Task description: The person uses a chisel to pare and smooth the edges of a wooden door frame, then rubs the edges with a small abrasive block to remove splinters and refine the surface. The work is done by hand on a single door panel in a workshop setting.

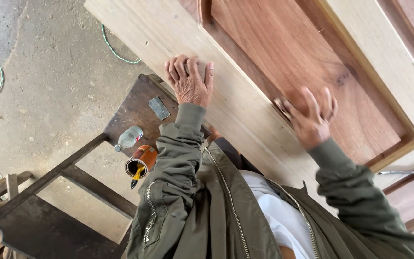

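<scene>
Olive jacket sleeves [178, 158] reach up to a pale wooden door [245, 105] with a reddish panel [283, 43].
Left hand [189, 79] lies flat, fingers together, on the pale frame; right hand [312, 117], blurred, presses what looks like a small sanding block [282, 106] at the panel's edge. How much is smoothed cannot be told. Below left, a can [141, 161] and bottle [128, 138] sit on a dark stool [130, 108].

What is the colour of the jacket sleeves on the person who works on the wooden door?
Olive green, on both jacket sleeves; the head view shows it clearly.
</scene>
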